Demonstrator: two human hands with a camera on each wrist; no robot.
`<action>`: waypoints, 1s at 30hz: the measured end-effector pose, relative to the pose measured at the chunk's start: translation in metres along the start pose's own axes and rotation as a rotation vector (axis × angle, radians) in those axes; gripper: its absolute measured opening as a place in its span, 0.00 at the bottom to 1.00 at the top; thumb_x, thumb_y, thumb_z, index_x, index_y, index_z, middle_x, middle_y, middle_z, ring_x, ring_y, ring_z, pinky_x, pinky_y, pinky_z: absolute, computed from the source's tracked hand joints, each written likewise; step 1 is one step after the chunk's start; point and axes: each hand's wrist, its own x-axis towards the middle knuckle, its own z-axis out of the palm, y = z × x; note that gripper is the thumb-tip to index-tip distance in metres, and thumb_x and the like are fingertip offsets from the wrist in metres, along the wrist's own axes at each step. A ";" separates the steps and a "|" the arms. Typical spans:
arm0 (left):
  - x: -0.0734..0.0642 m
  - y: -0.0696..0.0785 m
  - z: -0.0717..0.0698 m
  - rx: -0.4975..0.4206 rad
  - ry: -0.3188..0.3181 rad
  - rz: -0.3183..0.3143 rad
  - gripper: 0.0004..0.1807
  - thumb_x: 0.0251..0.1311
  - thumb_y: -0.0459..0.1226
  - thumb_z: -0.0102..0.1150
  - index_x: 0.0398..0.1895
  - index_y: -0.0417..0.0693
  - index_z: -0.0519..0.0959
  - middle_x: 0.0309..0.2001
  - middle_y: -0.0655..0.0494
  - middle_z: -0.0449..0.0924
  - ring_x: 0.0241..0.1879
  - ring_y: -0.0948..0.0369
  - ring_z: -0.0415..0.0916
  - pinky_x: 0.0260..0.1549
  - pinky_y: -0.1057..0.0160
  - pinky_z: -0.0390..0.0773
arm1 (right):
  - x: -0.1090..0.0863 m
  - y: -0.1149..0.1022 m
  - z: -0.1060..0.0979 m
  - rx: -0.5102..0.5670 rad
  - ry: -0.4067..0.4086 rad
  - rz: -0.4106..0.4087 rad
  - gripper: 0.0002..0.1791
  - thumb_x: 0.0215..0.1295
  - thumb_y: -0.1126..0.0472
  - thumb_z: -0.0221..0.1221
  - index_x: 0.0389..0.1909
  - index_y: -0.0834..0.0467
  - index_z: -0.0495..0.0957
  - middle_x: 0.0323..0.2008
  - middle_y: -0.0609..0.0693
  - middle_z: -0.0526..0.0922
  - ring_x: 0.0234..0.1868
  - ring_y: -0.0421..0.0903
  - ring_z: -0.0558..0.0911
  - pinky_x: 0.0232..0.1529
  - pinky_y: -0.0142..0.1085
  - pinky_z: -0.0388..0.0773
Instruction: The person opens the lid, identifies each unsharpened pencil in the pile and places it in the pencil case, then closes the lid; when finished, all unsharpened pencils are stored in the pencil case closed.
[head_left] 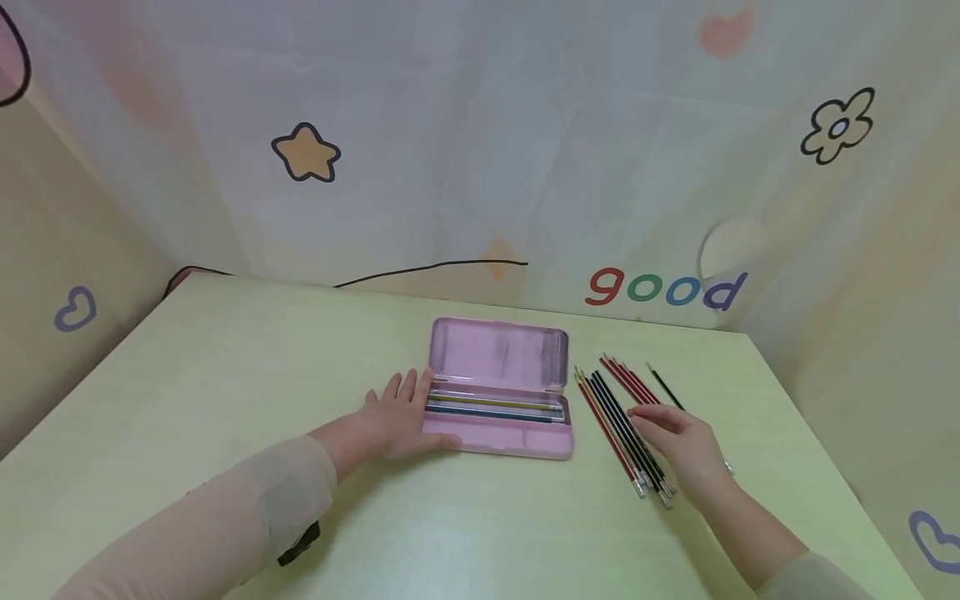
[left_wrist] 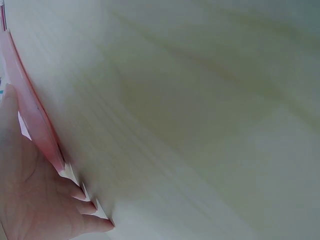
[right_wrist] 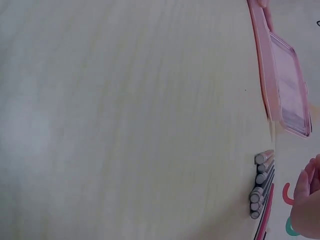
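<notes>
A pink pencil case (head_left: 480, 437) lies with its lid (head_left: 498, 352) raised on the table. Inside it, a yellow pencil (head_left: 491, 401) and dark blue-green pencils (head_left: 487, 412) lie lengthwise. My left hand (head_left: 397, 423) spreads its fingers at the case's left end, the thumb resting over the front corner; the left wrist view shows the palm against the pink side (left_wrist: 32, 107). To the right of the case, my right hand (head_left: 681, 446) is over a bunch of black pencils (head_left: 626, 429), thumb and fingertips close together, no pencil visible between them.
Beside the black pencils lie red pencils (head_left: 603, 421), with more red pencils (head_left: 628, 379) behind. A dark green pencil (head_left: 663, 385) lies apart at the far right, partly behind my right hand. The table (head_left: 480, 533) meets a printed cloth backdrop (head_left: 450, 167) at the back.
</notes>
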 end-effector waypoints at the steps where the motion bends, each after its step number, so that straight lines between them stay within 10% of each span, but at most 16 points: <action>1: 0.000 0.000 0.000 0.000 0.000 0.000 0.63 0.48 0.75 0.40 0.73 0.40 0.34 0.72 0.38 0.38 0.69 0.39 0.37 0.59 0.34 0.47 | -0.001 0.001 -0.001 0.014 -0.001 -0.002 0.29 0.61 0.48 0.60 0.56 0.65 0.72 0.46 0.43 0.79 0.44 0.30 0.76 0.45 0.23 0.72; 30: -0.002 0.001 -0.003 -0.012 -0.017 -0.005 0.63 0.48 0.74 0.41 0.73 0.41 0.33 0.73 0.39 0.36 0.70 0.40 0.35 0.60 0.34 0.46 | -0.029 0.027 -0.028 0.091 0.032 0.103 0.16 0.60 0.54 0.63 0.46 0.57 0.80 0.38 0.34 0.81 0.40 0.29 0.77 0.43 0.24 0.74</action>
